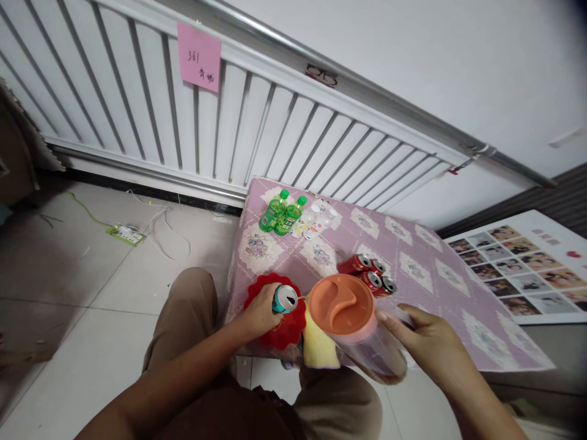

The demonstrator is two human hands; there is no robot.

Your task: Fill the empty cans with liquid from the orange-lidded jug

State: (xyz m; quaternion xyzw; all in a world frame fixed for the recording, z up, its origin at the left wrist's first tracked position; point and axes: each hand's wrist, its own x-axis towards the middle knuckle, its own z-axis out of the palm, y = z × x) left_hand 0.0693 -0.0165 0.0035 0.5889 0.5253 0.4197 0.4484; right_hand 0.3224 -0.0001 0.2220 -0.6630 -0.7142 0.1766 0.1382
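My left hand [260, 313] is wrapped round an opened teal drink can [285, 299], held above a red scalloped tray [270, 339]. With my right hand [426, 339] I grip the handle of a clear pitcher [378, 354] with an orange lid [342, 305]. The pitcher leans toward the can, and a thin brownish stream runs between its spout and the can's top. Some dark liquid shows low in the pitcher. A yellow cloth [318, 342] lies beside the tray, partly under the pitcher. Several red drink cans [369, 272] stand just behind the lid, tops opened.
Two green bottles [282, 214] stand at the back of the table with a flowered purple cover [408, 260]. Clear patterned items [316, 220] sit beside them. A white radiator [275, 128] runs behind. A power strip [125, 234] with cables lies on the floor, left.
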